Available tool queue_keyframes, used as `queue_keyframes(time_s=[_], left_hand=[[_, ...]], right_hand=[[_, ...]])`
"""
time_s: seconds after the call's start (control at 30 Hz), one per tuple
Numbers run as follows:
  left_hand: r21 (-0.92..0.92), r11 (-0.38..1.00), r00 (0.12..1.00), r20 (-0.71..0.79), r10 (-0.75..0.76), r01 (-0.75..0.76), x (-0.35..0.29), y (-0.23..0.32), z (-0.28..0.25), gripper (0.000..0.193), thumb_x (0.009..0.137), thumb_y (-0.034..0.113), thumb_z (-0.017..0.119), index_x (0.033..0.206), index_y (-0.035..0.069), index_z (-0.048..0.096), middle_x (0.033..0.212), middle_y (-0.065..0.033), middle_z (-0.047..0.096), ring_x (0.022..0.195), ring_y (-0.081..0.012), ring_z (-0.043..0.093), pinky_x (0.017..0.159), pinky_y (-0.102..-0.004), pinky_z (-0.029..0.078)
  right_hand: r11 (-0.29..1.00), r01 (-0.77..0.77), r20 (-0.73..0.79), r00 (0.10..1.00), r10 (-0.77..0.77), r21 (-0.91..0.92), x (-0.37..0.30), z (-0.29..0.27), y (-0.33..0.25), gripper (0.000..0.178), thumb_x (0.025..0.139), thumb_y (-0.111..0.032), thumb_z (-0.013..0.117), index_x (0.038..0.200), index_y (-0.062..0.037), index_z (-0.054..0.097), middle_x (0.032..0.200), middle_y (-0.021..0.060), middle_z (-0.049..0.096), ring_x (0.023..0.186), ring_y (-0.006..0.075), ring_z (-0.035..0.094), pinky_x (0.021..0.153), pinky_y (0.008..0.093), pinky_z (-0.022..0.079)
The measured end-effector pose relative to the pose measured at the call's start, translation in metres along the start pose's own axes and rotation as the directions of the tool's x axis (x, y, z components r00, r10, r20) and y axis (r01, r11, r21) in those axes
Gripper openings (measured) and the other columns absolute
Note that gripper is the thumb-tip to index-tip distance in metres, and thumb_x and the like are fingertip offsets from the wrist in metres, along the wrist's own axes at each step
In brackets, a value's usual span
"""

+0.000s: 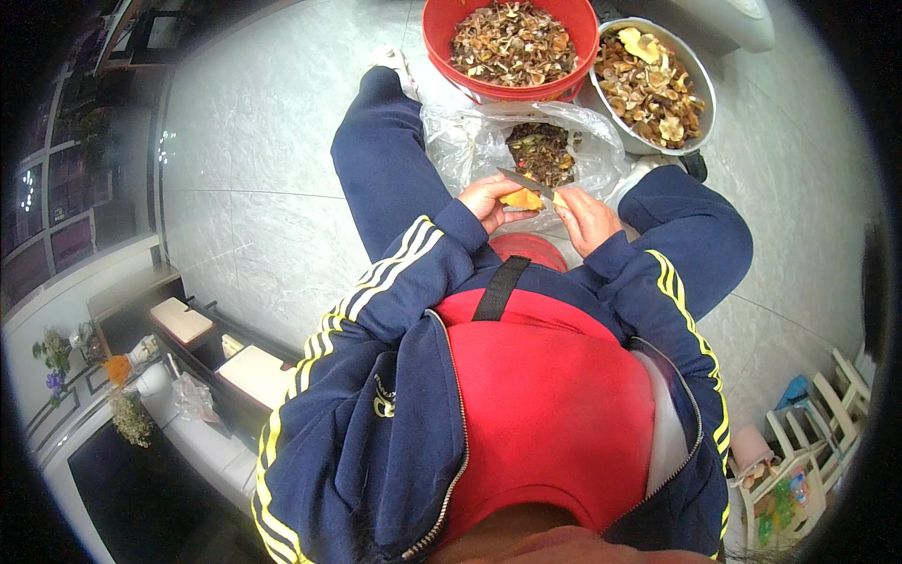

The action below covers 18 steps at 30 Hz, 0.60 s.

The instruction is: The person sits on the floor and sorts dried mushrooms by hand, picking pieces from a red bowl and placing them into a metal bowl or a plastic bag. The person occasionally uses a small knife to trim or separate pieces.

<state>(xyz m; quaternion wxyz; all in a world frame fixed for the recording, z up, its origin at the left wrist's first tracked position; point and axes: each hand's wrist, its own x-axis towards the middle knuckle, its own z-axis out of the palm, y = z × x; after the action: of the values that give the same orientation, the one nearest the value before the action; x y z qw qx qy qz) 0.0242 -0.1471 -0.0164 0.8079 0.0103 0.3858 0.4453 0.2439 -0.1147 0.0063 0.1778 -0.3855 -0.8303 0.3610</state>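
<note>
My left hand (486, 200) is closed around a yellow-orange mushroom (523, 199), held in front of my lap. In my right hand (588, 219) is a small knife, its dark blade (522, 179) lying over the mushroom and pointing left. Just beyond both hands, a clear plastic bag (462, 141) lies spread on the floor with dark brown scraps (543, 150) in it. Part of the knife handle is hidden by my right fingers.
Beyond the bag stands a red bucket (512, 93) filled with brown mushroom pieces. At its right is a grey-white pot (711, 105) full of brown and yellow mushrooms. A white shelf rack (806, 461) stands at the lower right, a low cabinet (202, 343) at the left.
</note>
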Motion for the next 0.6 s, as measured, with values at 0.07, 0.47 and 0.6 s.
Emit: queue_keyframes(time_s=[0.07, 0.47, 0.6], left_hand=[[0.005, 1.0, 1.0, 0.002, -0.007, 0.007, 0.0, 0.0, 0.0, 0.021, 0.089, 0.008, 0.05, 0.106, -0.004, 0.056, 0.108, -0.0183, 0.061, 0.102, -0.0311, 0.059, 0.094, -0.0518, 0.046], [-0.082, 0.995, 0.995, 0.078, -0.053, 0.06, -0.003, 0.007, 0.008, 0.024, 0.09, 0.014, 0.053, 0.108, -0.001, 0.056, 0.103, -0.0143, 0.062, 0.102, -0.0256, 0.058, 0.096, -0.0494, 0.045], [-0.168, 0.984, 0.996, 0.07, -0.054, 0.065, -0.002, 0.005, 0.005, 0.026, 0.09, 0.014, 0.052, 0.11, -0.003, 0.054, 0.104, -0.0168, 0.061, 0.102, -0.0283, 0.058, 0.096, -0.0506, 0.044]], right_hand=[[1.0, 0.007, -0.017, 1.0, -0.007, -0.013, 0.0, 0.001, 0.001, 0.024, 0.086, -0.016, 0.054, 0.107, -0.0042, 0.053, 0.093, 0.0167, 0.058, 0.084, 0.0368, 0.058, 0.07, 0.0437, 0.047], [0.992, -0.109, -0.065, 0.991, 0.113, 0.061, 0.002, 0.001, 0.018, 0.023, 0.09, -0.015, 0.051, 0.108, -0.0013, 0.053, 0.099, 0.0187, 0.059, 0.09, 0.0373, 0.058, 0.075, 0.0384, 0.047], [0.998, -0.015, -0.072, 0.997, 0.019, 0.056, 0.001, -0.001, 0.009, 0.022, 0.089, -0.014, 0.051, 0.107, -0.0025, 0.053, 0.096, 0.0181, 0.058, 0.088, 0.0375, 0.058, 0.073, 0.0403, 0.046]])
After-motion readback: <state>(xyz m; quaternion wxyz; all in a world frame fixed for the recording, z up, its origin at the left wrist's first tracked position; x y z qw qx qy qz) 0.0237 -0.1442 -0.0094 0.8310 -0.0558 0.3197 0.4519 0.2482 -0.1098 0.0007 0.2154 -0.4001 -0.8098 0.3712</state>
